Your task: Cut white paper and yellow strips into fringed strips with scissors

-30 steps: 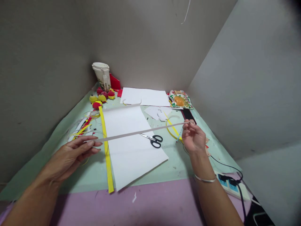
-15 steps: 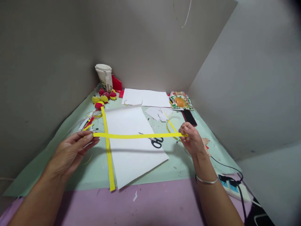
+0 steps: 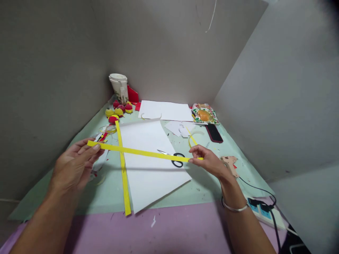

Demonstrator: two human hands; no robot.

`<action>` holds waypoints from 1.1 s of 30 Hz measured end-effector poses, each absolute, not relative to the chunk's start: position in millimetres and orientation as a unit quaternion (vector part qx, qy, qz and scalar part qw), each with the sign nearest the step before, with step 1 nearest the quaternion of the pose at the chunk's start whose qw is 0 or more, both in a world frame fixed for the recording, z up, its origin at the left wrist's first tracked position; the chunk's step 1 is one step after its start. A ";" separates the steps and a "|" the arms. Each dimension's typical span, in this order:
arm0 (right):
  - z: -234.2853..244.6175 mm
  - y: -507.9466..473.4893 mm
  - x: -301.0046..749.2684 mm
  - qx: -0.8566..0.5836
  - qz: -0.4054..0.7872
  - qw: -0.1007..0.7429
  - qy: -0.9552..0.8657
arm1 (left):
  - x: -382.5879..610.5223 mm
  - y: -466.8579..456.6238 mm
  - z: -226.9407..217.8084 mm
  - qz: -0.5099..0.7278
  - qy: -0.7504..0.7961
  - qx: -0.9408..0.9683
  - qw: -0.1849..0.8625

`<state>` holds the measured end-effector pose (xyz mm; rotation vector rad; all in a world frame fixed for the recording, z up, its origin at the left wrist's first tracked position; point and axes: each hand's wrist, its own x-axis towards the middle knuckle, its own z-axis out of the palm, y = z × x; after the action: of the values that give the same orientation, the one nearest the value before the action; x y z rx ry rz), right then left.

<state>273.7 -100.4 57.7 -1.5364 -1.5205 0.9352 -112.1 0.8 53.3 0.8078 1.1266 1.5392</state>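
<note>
A long yellow paper strip is stretched between my two hands above the table. Thumb and fingers of my left hand pinch it near its left end, which sticks out past the thumb. My right hand pinches the other end, slightly lower, so the strip slopes down to the right. Beneath lies a large white paper sheet, with black-handled scissors resting on it. Along the sheet's left edge runs a second yellow strip, crossed from above by the held one.
Red and yellow balls sit by a white cup at the back left. On the right are a snack packet, a phone, a glue gun and a power strip with cables. Another white sheet lies behind.
The held strip has shifted left and tilted, its left end rising and its right end dropping. My right hand has moved left and down, uncovering the glue gun.
</note>
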 end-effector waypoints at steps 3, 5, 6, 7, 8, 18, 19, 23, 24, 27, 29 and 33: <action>57.0 -99.8 271.5 -0.616 0.362 0.338 -0.612 | -111.5 6.1 50.8 0.656 0.450 0.328 0.510; 56.7 -99.7 270.2 -0.618 0.369 0.311 -0.621 | -109.1 8.2 52.0 0.659 0.445 0.330 0.508; 56.5 -99.7 269.7 -0.617 0.378 0.297 -0.623 | -107.2 9.0 53.5 0.660 0.445 0.330 0.507; 56.1 -99.7 269.3 -0.615 0.390 0.282 -0.625 | -105.0 9.6 55.5 0.659 0.446 0.329 0.508; 55.5 -99.7 269.0 -0.612 0.402 0.268 -0.626 | -102.6 10.2 57.9 0.658 0.447 0.327 0.510; 46.6 -101.1 271.7 -0.565 0.478 0.179 -0.648 | -85.6 20.9 63.5 0.659 0.431 0.311 0.533; 46.5 -101.4 271.8 -0.557 0.492 0.169 -0.647 | -85.5 22.9 61.9 0.658 0.428 0.314 0.535; 46.5 -102.1 270.2 -0.531 0.527 0.132 -0.650 | -83.8 29.8 56.6 0.649 0.425 0.325 0.541; 46.6 -102.1 269.3 -0.527 0.532 0.125 -0.651 | -82.9 31.1 55.8 0.646 0.426 0.328 0.541; 47.7 -102.3 266.1 -0.520 0.540 0.111 -0.652 | -79.1 34.5 54.2 0.635 0.433 0.340 0.542; 48.9 -102.5 264.0 -0.515 0.542 0.103 -0.657 | -76.3 36.9 53.3 0.626 0.436 0.344 0.547; 50.7 -103.4 260.4 -0.491 0.586 0.081 -0.640 | -69.3 43.8 50.8 0.611 0.450 0.342 0.554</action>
<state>260.4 -103.4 50.7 -1.4670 -1.9137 1.7511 -69.3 43.8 50.8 0.8086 1.0630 1.4434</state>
